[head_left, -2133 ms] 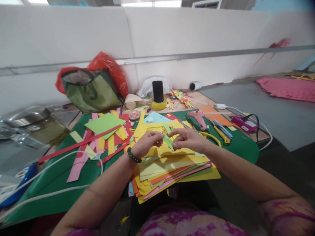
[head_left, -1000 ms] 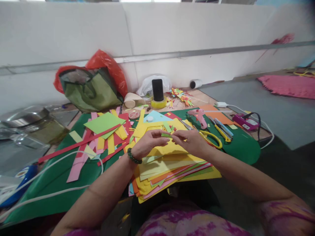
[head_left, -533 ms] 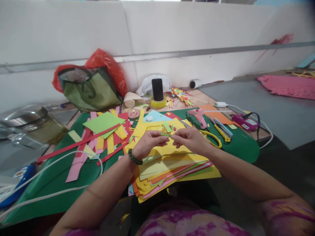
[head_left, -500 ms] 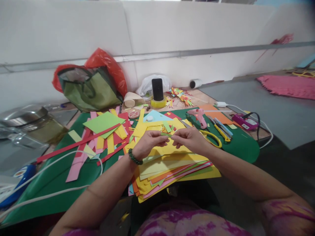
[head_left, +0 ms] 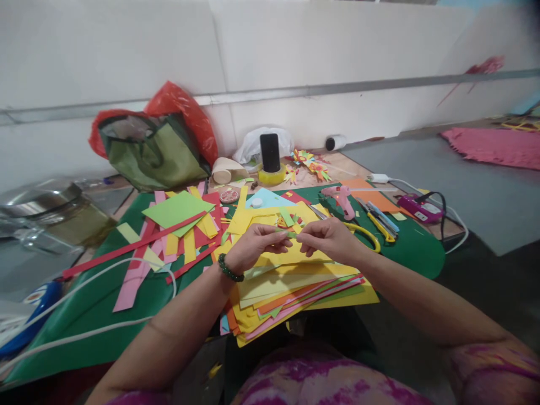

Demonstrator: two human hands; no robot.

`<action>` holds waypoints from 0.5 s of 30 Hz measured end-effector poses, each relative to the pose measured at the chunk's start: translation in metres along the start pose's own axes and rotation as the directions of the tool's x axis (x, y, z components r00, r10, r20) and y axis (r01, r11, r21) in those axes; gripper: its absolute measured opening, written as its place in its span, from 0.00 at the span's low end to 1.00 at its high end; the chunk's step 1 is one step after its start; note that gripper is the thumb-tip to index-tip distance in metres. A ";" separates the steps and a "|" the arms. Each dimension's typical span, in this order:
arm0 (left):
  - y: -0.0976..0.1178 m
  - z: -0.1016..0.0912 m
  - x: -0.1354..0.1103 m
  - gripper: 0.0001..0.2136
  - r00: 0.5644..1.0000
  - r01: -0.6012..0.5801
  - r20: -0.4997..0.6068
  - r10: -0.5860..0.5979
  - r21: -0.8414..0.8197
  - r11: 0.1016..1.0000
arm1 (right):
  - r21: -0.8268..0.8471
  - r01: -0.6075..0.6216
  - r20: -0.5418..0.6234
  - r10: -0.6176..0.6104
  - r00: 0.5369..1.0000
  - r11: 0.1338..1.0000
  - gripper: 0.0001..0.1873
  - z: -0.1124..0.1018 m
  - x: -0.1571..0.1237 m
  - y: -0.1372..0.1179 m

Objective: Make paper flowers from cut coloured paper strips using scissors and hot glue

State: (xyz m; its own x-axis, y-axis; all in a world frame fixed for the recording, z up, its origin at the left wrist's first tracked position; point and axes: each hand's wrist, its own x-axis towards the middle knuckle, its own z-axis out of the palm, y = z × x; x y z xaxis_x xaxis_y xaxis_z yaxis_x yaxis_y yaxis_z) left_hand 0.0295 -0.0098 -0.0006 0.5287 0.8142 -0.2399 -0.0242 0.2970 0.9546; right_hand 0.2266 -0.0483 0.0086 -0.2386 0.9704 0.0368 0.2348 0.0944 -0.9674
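Green paper, now more level, between grips

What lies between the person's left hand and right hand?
The head view shows a small piece of green paper between the left hand and the right hand.

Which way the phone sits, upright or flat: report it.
Upright: the phone stands taller than wide, dark face toward the camera, its lower end at the yellow roll.

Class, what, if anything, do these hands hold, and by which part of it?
A narrow green paper strip: the left hand pinches one end, the right hand the other.
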 end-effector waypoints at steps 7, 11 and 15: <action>0.000 0.003 -0.001 0.16 1.000 -0.014 -0.010 0.015 0.051 0.999 | -0.018 -0.010 -0.005 0.010 1.000 1.000 0.25 0.004 -0.001 0.001; -0.006 0.004 0.001 0.16 1.000 -0.018 -0.019 0.019 0.038 0.999 | -0.183 0.078 0.022 -0.075 0.997 0.980 0.25 0.001 -0.002 0.003; -0.004 0.001 0.002 0.17 0.997 -0.033 -0.075 0.030 -0.041 0.999 | -0.675 -0.011 -0.105 -0.082 0.991 0.737 0.21 -0.035 -0.008 0.007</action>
State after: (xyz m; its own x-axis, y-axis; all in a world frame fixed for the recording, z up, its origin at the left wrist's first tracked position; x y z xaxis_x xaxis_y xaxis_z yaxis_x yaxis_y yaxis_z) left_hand 0.0320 -0.0096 -0.0044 0.4628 0.8578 -0.2237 -0.0763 0.2899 0.9540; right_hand 0.2626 -0.0474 0.0100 -0.1569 0.9774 0.1416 0.8122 0.2093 -0.5445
